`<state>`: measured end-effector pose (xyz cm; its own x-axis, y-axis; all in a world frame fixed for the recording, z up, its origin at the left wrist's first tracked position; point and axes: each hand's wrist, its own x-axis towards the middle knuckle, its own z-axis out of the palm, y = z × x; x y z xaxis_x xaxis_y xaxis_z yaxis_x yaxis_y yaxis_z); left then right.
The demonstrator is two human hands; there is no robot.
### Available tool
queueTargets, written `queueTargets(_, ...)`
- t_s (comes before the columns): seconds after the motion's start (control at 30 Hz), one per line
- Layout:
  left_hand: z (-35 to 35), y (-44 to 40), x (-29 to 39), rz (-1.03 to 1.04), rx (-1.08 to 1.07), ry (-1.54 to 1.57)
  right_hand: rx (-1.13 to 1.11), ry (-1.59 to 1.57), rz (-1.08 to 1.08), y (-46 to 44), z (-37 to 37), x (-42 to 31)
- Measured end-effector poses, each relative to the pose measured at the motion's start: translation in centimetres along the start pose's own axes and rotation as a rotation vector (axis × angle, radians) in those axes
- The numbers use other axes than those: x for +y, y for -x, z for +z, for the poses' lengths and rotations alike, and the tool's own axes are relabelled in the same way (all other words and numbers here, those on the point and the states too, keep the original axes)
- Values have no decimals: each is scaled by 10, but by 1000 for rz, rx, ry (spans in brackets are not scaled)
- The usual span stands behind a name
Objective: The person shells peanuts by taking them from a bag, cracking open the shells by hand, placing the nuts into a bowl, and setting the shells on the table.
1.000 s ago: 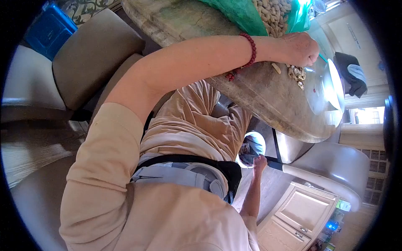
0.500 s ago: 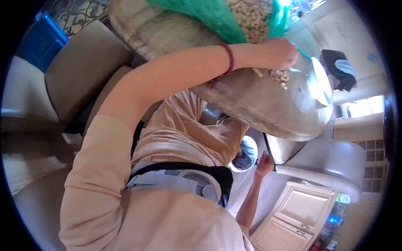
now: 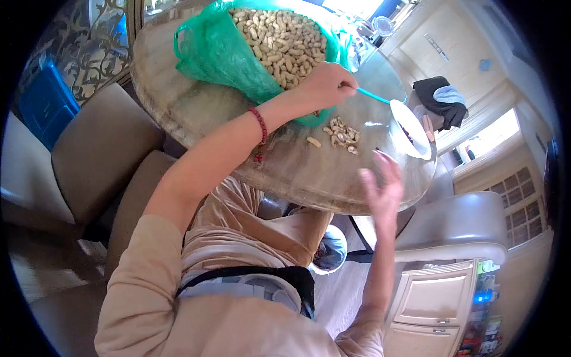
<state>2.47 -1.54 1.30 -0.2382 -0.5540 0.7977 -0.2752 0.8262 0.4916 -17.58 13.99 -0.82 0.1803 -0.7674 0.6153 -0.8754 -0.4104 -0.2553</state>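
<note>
Left hand: the left hand (image 3: 326, 85) is over the table (image 3: 285, 172), in front of the peanuts (image 3: 279, 41). Its fingers are bent together; I cannot tell if something is between them.
Strip: a thin green strip (image 3: 376, 96) runs from near these fingers towards the bowl (image 3: 419, 140).
Right hand: the right hand (image 3: 385, 187) is blurred, with fingers spread, above the table edge. The 2 hands are well apart.
Peanuts: they fill the mouth of the green bag (image 3: 223, 56), which lies on the table.
Shells: a small pile of shells (image 3: 342, 134) is on the table, between bag and bowl.
Loose peanut: 1 loose peanut (image 3: 314, 142) lies just beside the pile.
Bowl: white, near the table edge, with dark red bits (image 3: 407, 134) inside.
Bracelet: a red bracelet (image 3: 259, 124) is around the left wrist.
</note>
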Motion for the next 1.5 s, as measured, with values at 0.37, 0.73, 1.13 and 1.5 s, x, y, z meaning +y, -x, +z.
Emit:
queueTargets(0.37,-22,-5,-22,77,103,-230,-125,-4,-324,-64,76,-26)
queueTargets(0.73,-30,-2,-14,2,-245,-383,37,54,-358,-77,66,13)
queueTargets(1.13,-28,-4,-18,-18,74,-316,-215,65,-304,-126,114,-31)
queueTargets(1.5,-29,-3,-14,-45,26,-285,-80,-87,-346,-118,115,-31)
